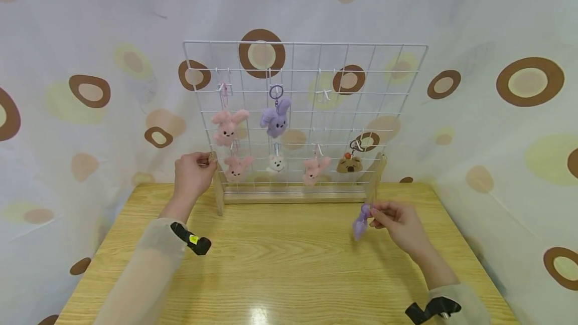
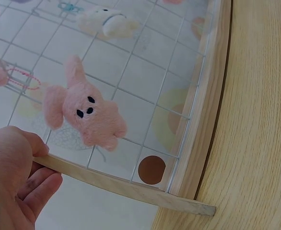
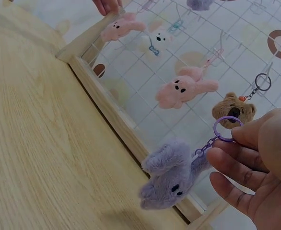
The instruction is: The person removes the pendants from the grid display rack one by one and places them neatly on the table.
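Observation:
My left hand (image 1: 191, 177) grips the top of the wooden left post (image 1: 219, 189) of a white wire grid rack (image 1: 307, 42), thumb on one side and fingers on the other. With thumb and forefinger, my right hand (image 1: 399, 222) pinches the purple ring of a purple plush bunny keychain (image 3: 167, 179). The bunny dangles in front of the rack's right post (image 1: 376, 179), over the table. Nearest to it on the grid hangs a brown bear-head keychain (image 3: 234, 111). Close by my left hand, a pink bunny keychain (image 2: 90, 110) hangs in the lower row.
The upper row holds another pink bunny (image 1: 228, 129) and a purple bunny (image 1: 275, 119); a white hook (image 1: 323, 95) sits to their right. Below hang a white bear (image 1: 276, 163) and a pink bunny (image 1: 314, 170). Patterned cloth (image 1: 496, 189) surrounds the wooden table (image 1: 271, 265).

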`<action>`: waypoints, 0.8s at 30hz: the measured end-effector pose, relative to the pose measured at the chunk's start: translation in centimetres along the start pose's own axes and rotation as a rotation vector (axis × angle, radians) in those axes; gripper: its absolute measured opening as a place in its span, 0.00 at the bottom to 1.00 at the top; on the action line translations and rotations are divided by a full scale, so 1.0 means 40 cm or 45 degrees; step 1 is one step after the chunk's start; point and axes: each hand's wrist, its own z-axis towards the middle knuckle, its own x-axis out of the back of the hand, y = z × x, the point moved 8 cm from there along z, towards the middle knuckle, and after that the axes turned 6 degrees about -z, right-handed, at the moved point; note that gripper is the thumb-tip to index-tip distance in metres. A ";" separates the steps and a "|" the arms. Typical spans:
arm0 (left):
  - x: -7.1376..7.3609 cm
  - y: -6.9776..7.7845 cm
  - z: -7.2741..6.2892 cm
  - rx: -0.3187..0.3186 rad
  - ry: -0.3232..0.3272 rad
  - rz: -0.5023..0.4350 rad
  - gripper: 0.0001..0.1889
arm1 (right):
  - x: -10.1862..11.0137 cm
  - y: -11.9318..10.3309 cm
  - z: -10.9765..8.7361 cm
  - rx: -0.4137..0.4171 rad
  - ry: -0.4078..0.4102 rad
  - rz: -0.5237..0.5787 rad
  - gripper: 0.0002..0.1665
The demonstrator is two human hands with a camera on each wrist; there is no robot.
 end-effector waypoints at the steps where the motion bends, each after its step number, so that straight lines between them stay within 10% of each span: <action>1: -0.001 0.000 0.000 0.000 0.000 0.002 0.17 | 0.000 0.005 -0.004 -0.009 0.001 -0.004 0.14; 24: -0.001 -0.008 0.005 -0.017 0.014 0.008 0.18 | -0.009 0.092 -0.040 -0.210 0.077 0.006 0.18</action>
